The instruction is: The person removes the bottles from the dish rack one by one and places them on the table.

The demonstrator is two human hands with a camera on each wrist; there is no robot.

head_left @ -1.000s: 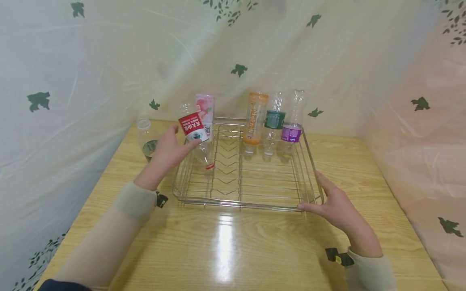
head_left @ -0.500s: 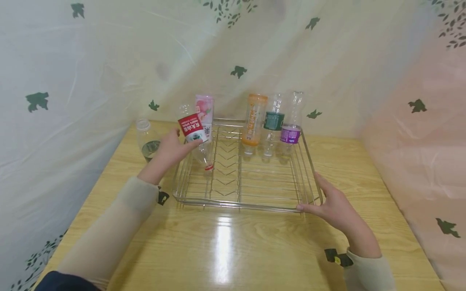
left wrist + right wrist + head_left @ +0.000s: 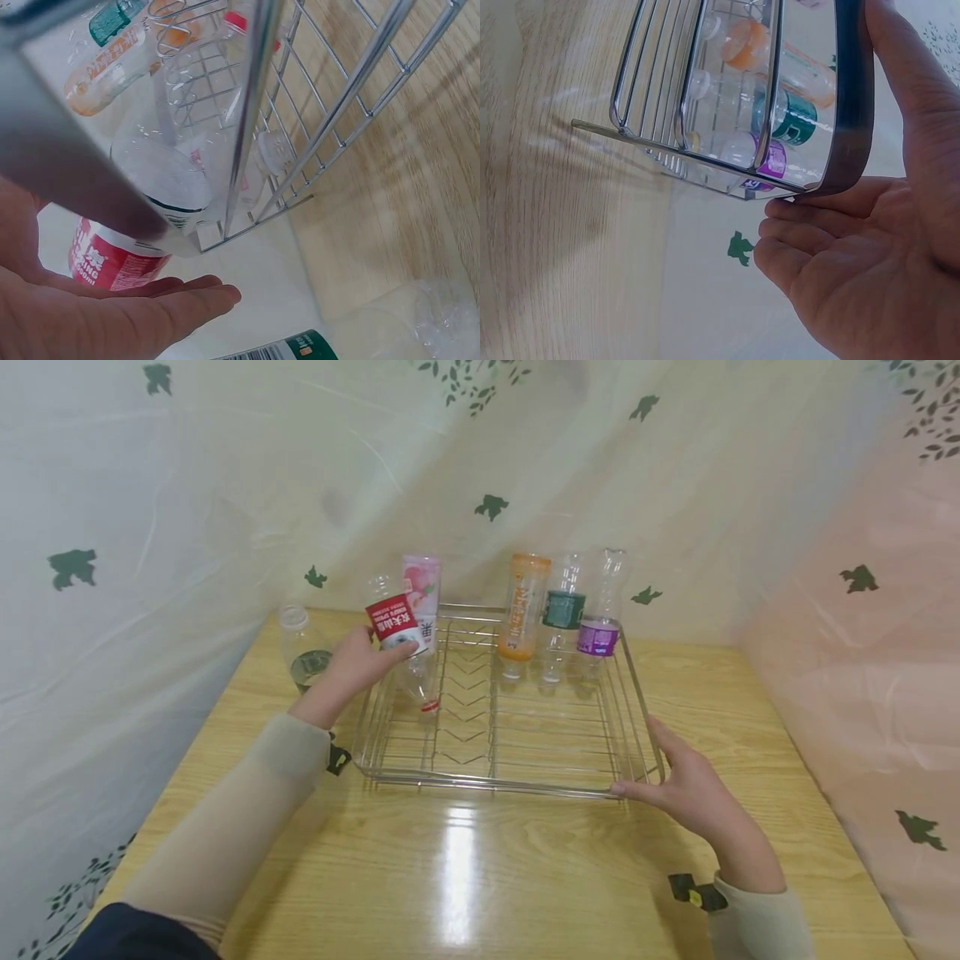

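In the head view my left hand (image 3: pixel 360 664) holds a clear plastic bottle with a red label (image 3: pixel 397 622). Its red cap points down into the left part of a metal wire dish rack (image 3: pixel 555 791). The thumb lies across the label's lower edge, with the fingers behind the bottle. My right hand (image 3: pixel 693 789) grips the rack's front right corner, thumb on the front rim and fingers along the right side. Other bottles stand cap-down at the rack's back: a pink peach one (image 3: pixel 422 585), an orange one (image 3: pixel 525 606), a green-labelled one (image 3: pixel 564 608) and a purple-labelled one (image 3: pixel 598 637).
Left of the rack, beside my left wrist, another clear bottle with a dark green label (image 3: pixel 309 668) stands upright. The rack sits on a wooden table (image 3: pixel 375 877). A pale curtain with bird prints (image 3: pixel 480 460) rises behind and along both sides.
My left wrist and forearm have shifted slightly forward and right, and the thumb lies a little higher on the red label. The right hand stays on the rack corner.
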